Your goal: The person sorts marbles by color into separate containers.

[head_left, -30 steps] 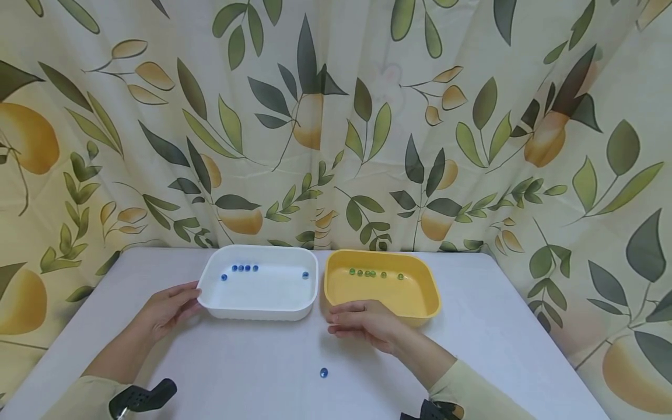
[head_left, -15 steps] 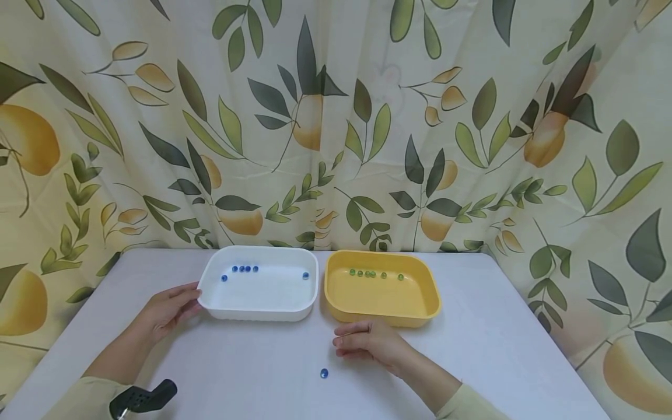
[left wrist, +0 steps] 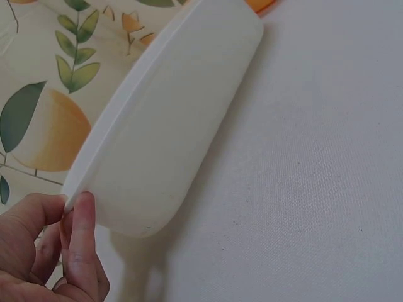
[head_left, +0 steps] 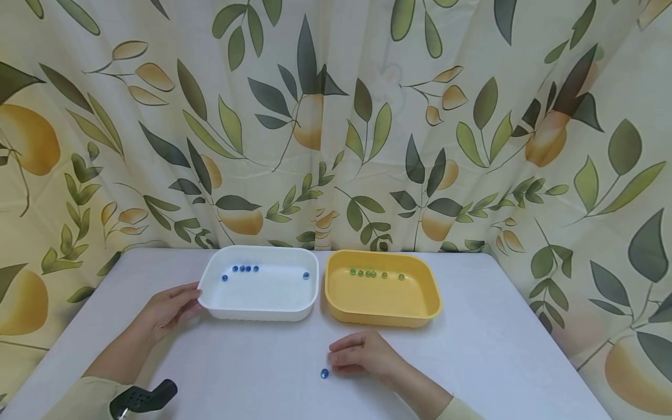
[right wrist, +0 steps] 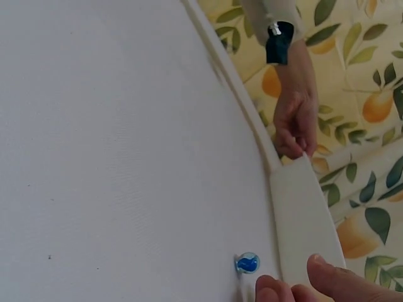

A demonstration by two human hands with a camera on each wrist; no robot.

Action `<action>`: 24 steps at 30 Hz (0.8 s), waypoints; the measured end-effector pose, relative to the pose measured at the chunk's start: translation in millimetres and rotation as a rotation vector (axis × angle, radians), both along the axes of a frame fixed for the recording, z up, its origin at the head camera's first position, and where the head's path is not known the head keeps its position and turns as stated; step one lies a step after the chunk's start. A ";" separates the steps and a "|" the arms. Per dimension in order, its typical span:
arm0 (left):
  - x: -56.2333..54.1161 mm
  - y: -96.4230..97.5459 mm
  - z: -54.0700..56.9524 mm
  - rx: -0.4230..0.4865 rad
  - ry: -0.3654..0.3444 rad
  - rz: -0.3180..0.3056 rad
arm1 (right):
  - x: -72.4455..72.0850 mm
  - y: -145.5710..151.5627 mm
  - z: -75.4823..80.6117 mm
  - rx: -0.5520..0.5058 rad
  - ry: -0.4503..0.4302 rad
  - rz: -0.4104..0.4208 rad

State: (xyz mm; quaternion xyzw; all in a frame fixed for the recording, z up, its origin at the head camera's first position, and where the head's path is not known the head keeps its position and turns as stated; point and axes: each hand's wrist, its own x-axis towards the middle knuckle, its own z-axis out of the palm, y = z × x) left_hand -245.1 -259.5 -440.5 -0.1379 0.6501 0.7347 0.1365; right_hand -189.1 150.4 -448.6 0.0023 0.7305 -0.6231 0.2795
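Observation:
My left hand (head_left: pixel 167 312) pinches the left rim of a white tray (head_left: pixel 257 306) between thumb and fingers; the left wrist view shows the grip on the rim (left wrist: pixel 94 148) up close. My right hand (head_left: pixel 364 357) is over the table in front of the yellow tray (head_left: pixel 385 300), fingers loosely bent and holding nothing. Just left of its fingertips lies a single blue glass marble (head_left: pixel 324 373) on the cloth. In the right wrist view the marble (right wrist: pixel 247 263) shows a blue swirl, with a gap between the thumb and the fingers.
Inside the white tray are several blue marbles (head_left: pixel 242 269), one apart at the right. Several green marbles (head_left: pixel 372 274) sit in the yellow tray. Both trays stand side by side at the back of the white-covered table (head_left: pixel 252 373), before a leaf-and-fruit patterned curtain (head_left: pixel 336 192).
My right hand has come away from the yellow tray's front edge, moving toward me down to the loose blue marble. The left hand and both trays stay in place.

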 end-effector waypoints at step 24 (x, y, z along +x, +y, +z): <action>0.8 1.1 2.0 -0.003 -0.009 0.004 | 9.9 -14.5 -13.4 0.199 0.274 0.041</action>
